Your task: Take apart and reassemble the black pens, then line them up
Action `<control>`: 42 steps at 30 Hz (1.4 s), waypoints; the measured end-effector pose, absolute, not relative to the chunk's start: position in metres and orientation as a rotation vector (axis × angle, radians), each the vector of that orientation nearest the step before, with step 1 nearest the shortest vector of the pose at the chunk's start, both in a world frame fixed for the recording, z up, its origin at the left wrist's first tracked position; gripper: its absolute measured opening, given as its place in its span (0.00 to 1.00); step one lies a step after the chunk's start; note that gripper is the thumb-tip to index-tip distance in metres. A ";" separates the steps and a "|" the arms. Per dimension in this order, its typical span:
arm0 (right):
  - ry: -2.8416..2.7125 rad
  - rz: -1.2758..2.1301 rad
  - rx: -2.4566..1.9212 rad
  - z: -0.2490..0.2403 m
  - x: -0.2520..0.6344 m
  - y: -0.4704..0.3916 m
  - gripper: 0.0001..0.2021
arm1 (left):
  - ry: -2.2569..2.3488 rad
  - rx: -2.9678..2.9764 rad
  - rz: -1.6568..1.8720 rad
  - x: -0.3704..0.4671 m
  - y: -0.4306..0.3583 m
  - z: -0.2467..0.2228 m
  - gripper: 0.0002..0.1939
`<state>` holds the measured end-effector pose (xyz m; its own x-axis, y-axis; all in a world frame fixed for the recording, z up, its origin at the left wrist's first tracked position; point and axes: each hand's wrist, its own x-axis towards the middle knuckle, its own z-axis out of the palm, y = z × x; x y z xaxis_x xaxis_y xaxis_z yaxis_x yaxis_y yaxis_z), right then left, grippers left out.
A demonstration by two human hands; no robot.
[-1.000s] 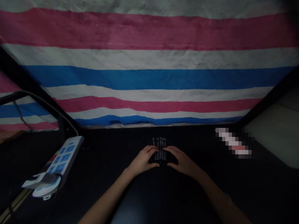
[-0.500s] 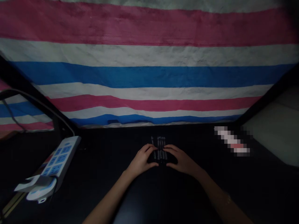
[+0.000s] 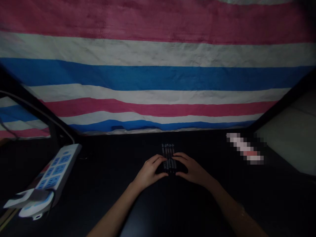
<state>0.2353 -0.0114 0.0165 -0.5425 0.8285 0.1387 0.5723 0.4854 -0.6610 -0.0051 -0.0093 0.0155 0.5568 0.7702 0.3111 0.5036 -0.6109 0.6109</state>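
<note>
Now the slim pens (image 3: pixel 168 151) lie evenly side by side; the gap by the leftmost has just closed. I see the left hand (image 3: pixel 148 170) and right hand (image 3: pixel 195 170) flanking them, thumbs and curved fingers apart, on the dark table (image 3: pixel 118 154). Far side: crinkled striped sheet (image 3: pixel 158 77).

The leftmost pen (image 3: pixel 163 149), earlier leaning out across a gap, now stands closer to the other pens (image 3: pixel 170 151), their far ends more evenly spaced. With the head view shifted, the power strip (image 3: pixel 58 169) appears farther left of the pens, and the striped sheet's (image 3: pixel 158 77) upper bands higher above them.
</note>
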 end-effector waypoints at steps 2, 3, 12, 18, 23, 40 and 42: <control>-2.289 0.793 -1.157 0.016 0.236 -0.011 0.28 | 1.020 2.340 0.783 -0.006 -0.010 0.016 0.23; -2.288 0.802 -1.154 0.016 0.236 -0.010 0.28 | 1.019 2.340 0.783 -0.006 -0.010 0.015 0.23; -2.268 0.757 -1.161 0.017 0.243 -0.006 0.27 | 1.027 2.249 0.921 -0.008 -0.010 0.017 0.16; -2.233 0.677 -1.206 0.016 0.245 -0.005 0.18 | 1.156 2.210 1.054 -0.011 -0.008 0.016 0.10; -2.248 0.652 -1.213 0.013 0.246 -0.005 0.17 | 1.174 2.225 1.056 -0.013 -0.007 0.013 0.10; -2.274 0.541 -1.187 0.014 0.244 -0.006 0.17 | 1.189 2.267 1.029 -0.013 -0.006 0.011 0.10; -2.297 0.521 -1.159 0.014 0.243 -0.007 0.17 | 1.193 2.271 1.012 -0.013 -0.006 0.011 0.10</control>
